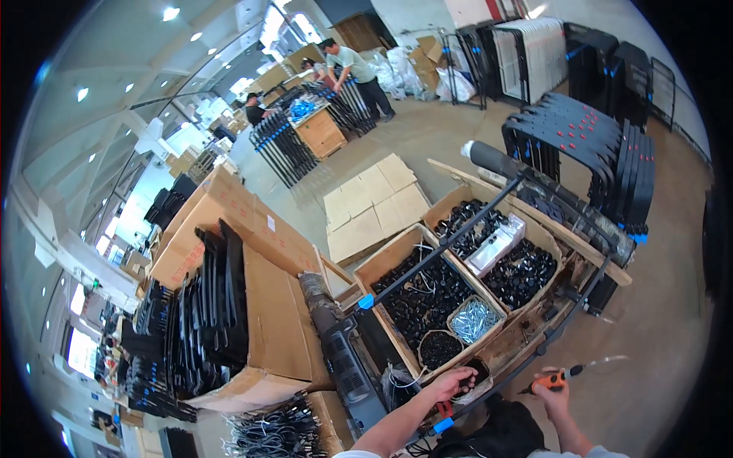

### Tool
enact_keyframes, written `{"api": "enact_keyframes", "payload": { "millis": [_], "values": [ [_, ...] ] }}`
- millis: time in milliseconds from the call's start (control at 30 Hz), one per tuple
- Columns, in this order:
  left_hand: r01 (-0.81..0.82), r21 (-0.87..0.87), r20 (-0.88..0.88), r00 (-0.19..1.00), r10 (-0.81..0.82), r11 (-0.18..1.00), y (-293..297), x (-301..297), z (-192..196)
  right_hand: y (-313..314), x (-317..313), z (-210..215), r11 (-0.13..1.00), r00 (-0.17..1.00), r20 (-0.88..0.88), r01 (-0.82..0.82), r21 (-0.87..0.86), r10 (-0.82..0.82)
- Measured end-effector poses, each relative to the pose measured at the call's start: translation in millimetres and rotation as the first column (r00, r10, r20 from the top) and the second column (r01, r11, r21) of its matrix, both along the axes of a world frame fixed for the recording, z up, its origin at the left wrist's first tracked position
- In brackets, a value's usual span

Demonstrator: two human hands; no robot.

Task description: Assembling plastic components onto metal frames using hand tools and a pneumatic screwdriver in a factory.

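Two small containers, a round beige tub (421,345) of tiny black pieces (441,352) and a pale carton (450,326) of silvery metal fasteners (474,320), are sitting just beyond the curled left hand (456,382), its grasp unclear, while the right hand (551,389) is gripping an orange-and-black plastic power tool (561,376).

Bright scene; round white ceiling lamps (170,14) glared from ten to eleven o'clock, tall rectangular white window (81,349) blew out at eight. Fisheye bowed edges toward rim, corners went black.

Bench (522,327), prob. wdn; blk frame (443,243) across, parts bins (388,254)
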State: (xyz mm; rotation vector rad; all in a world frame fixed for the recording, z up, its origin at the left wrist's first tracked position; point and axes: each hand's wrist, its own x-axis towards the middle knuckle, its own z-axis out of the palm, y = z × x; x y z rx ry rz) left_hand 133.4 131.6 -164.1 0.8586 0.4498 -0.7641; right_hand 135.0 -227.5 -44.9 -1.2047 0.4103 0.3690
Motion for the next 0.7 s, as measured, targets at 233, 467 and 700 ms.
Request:
{"api": "enact_keyframes", "payload": {
  "millis": [233, 467, 700],
  "values": [
    [-0.2, -0.105, 0.06, 0.977, 0.206, 0.974, 4.5, -25.4, 47.5, 42.2, 30.6, 115.7, 0.928, 0.794, 0.481, -0.324, -0.185, 0.373],
    [-0.42, -0.342, 0.175, 0.851, 0.496, 0.841, 7.6, -63.6, 63.6, 109.0, 35.8, 116.1, 0.852, 0.7, 0.575, -0.524, 0.01, 0.424],
    [-0.744, -0.105, 0.138, 0.646, 0.751, 0.66, -22.6, -85.5, 131.4, 150.9, 44.8, 105.9, 0.709, 0.503, 0.629, -0.696, -0.112, 0.593]
  ]
}}
